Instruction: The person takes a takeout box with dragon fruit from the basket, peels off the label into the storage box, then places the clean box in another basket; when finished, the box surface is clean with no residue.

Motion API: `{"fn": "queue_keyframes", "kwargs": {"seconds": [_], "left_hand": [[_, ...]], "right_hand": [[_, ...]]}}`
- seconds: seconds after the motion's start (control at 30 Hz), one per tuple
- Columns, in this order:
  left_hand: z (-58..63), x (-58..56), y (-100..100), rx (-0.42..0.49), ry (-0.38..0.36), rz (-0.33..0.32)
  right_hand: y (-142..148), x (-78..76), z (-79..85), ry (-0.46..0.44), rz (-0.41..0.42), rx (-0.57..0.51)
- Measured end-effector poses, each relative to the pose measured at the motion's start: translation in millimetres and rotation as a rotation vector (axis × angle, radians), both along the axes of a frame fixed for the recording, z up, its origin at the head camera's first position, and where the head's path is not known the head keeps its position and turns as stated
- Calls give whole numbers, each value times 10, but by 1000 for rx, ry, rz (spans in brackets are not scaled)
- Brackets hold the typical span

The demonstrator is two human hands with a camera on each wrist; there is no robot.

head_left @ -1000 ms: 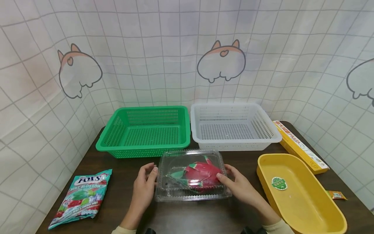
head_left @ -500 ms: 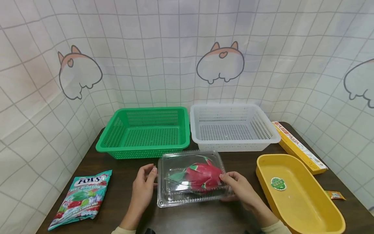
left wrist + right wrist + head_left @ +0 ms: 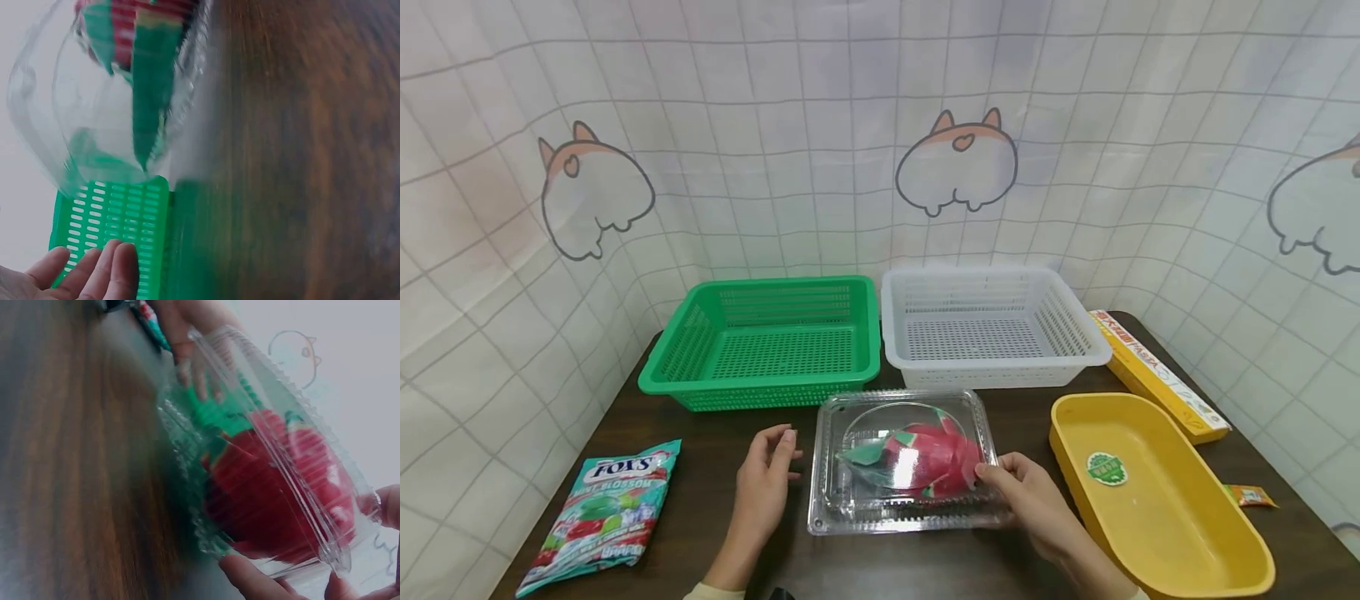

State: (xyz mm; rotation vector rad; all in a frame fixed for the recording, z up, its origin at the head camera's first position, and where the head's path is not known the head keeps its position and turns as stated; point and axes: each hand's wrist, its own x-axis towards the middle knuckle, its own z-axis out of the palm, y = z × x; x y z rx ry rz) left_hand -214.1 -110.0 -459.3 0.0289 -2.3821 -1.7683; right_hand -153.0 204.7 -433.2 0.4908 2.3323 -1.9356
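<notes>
My right hand point(image 3: 1037, 504) grips the right end of a clear plastic clamshell box point(image 3: 829, 492), thumb on top and fingers beneath. Inside the box lies a red dragon fruit point(image 3: 928, 457) with green-tipped scales; it also shows through the lid in the right wrist view, between my thumb and fingers point(image 3: 253, 581). The box is held close over the dark table, just in front of the two baskets. To the box's left, a small gap away, my left hand point(image 3: 762, 483) is relaxed and holds nothing. Its fingers point(image 3: 115, 275) extend loosely in the left wrist view.
A green basket point(image 3: 760, 390) and a white basket point(image 3: 1000, 375) stand at the back. On the right are a yellow tub point(image 3: 1157, 500), a yellow pasta box point(image 3: 1157, 375) and a small orange packet point(image 3: 1251, 496). A Fox's candy bag point(image 3: 602, 512) lies at left.
My right hand has drawn the box slightly toward me and to the right, away from my left hand. The box tilted on the way. My left hand has barely moved.
</notes>
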Motion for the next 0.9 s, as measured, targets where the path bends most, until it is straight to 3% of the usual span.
{"fn": "queue_keyframes", "kwargs": {"seconds": [0.23, 0.4, 0.53, 0.63, 0.77, 0.9], "left_hand": [[81, -78, 87, 31, 75, 16], [85, -128, 226, 28, 110, -29], [57, -157, 365, -3, 109, -88], [49, -168, 493, -69, 142, -138], [70, -212, 699, -199, 255, -199], [124, -296, 931, -364, 366, -253]], "right_hand": [[172, 173, 289, 22, -32, -64], [474, 219, 565, 65, 34, -118], [748, 186, 688, 132, 100, -173], [928, 137, 739, 189, 157, -230], [1125, 37, 816, 222, 220, -308], [1278, -104, 894, 198, 190, -373]]}}
